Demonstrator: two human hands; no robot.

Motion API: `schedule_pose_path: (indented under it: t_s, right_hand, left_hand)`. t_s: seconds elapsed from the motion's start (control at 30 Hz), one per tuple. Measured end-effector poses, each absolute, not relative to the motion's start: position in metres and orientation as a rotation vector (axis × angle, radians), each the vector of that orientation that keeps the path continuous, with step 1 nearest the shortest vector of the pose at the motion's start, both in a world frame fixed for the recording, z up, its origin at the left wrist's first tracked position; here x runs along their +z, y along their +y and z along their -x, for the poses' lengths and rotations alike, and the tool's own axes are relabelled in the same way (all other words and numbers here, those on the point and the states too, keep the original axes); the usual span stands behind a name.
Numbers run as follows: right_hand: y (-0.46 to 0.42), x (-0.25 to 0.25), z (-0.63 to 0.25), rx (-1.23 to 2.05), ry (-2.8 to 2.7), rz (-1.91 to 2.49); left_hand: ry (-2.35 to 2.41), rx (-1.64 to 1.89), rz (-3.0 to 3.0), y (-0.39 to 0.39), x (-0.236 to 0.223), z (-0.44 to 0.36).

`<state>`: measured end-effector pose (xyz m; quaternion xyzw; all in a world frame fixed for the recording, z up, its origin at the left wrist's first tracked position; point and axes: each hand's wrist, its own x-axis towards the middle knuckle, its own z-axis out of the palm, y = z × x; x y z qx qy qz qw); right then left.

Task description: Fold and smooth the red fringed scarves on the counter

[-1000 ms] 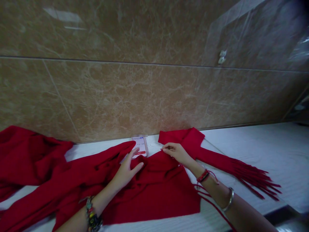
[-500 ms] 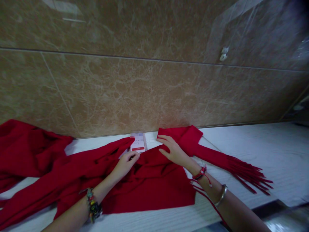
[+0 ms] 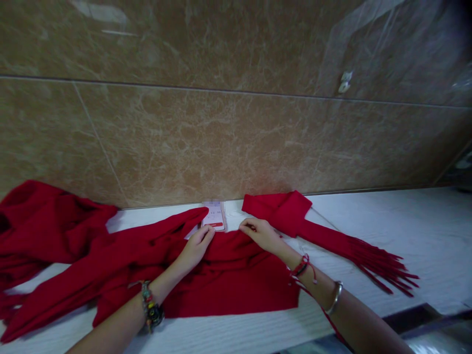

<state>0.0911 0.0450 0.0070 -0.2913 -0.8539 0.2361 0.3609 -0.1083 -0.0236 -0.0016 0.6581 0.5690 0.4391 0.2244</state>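
Note:
A large red cloth (image 3: 236, 290), perhaps a scarf, lies spread and partly bunched in front of me. My left hand (image 3: 201, 242) pinches its far edge, just below the phone. My right hand (image 3: 260, 232) is closed on the same edge farther right, thumb and fingers together. Between the hands that edge runs fairly straight. The phone (image 3: 214, 219), with a lit screen and a red bar low on it, lies against the wall, partly covered by a red fold at its left. A folded red scarf (image 3: 291, 211) with a fringed end rests beyond my right hand.
More red cloth (image 3: 47, 226) is heaped at the far left. The pale wood-grain table (image 3: 368, 211) meets a brown marbled wall (image 3: 221, 137). A small white fitting (image 3: 345, 82) is on the wall. Near the lower right, a dark gap (image 3: 413, 318) shows by the table's front edge.
My right hand has gone from spread fingers over the cloth to a pinch on its far edge. My left hand keeps its grip. The edge between the hands looks straighter.

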Motion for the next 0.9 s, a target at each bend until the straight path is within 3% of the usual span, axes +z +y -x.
schedule_pose_path:
  t_s: [0.17, 0.53, 0.7, 0.9]
  right_hand:
    - [0.031, 0.004, -0.077, 0.411, -2.300, 0.576]
    - [0.033, 0.011, -0.080, 0.561, -2.182, 0.737]
    - [0.040, 0.007, -0.087, 0.660, -2.251, 0.772]
    - [0.069, 0.007, -0.119, 0.530, -2.465, 0.790]
  left_hand:
    - [1.564, 1.239, -1.818, -0.022, -0.003, 0.106]
    - [1.497, 1.227, -1.953, -0.028, -0.001, 0.105]
    - [1.584, 1.350, -1.835, -0.030, 0.004, 0.106]
    - [1.651, 1.578, -1.601, -0.027, 0.000, 0.116]
